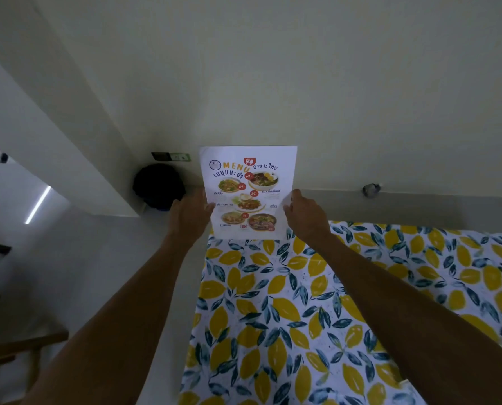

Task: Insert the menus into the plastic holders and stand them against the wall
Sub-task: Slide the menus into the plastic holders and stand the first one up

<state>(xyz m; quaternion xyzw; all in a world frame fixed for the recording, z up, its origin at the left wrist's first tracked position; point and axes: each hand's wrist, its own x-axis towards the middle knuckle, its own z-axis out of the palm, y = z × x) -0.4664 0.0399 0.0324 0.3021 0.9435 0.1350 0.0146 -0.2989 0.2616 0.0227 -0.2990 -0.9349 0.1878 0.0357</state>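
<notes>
Menu sheet (pixel 248 191), headed "MENU" above dish photos, stands upright at the tablecloth's (pixel 302 302) far edge before the wall (pixel 302 83). Left hand (pixel 189 217) and right hand (pixel 306 217) pinch its side edges between their fingers.

from my feed i see a dim room with a pale cream wall (pixel 331 83) ahead and a grey skirting band along its foot. a white slanted structure (pixel 54 141) runs down at the left. the floor (pixel 97 258) is light grey, with a bright streak of light (pixel 37 204) on it. a dark round object (pixel 159 185) sits in the corner below a wall socket (pixel 170 156). the desk carries a lemon-print cloth (pixel 302 317). wooden furniture (pixel 16 346) shows at lower left.
</notes>
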